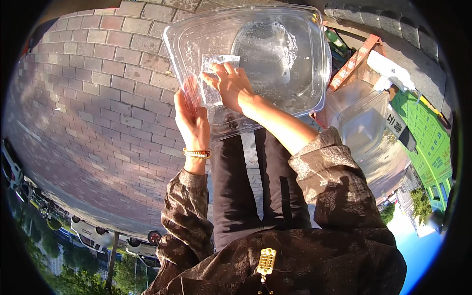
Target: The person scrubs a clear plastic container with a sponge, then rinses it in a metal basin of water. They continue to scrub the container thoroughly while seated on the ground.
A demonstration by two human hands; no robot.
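A large clear plastic tub (274, 88) is tilted in front of me, with white suds and wet streaks on its surface. My left hand (191, 120) grips its left edge, thumb on the near side; a beaded bracelet circles that wrist. Spread over a whitish cloth or sheet (221, 59), my right hand (230, 83) presses it flat against the tub's inner left part. The fingers of the right hand are partly bent. Where exactly the left fingertips sit is blurred by the plastic.
Right of the tub are an orange-red metal frame (356, 61), a smaller clear plastic container (363, 114), a white bottle (391, 70) and a green bottle (335, 40). A green printed panel (424, 136) stands further right. Brick paving (121, 84) lies left; parked vehicles are far off.
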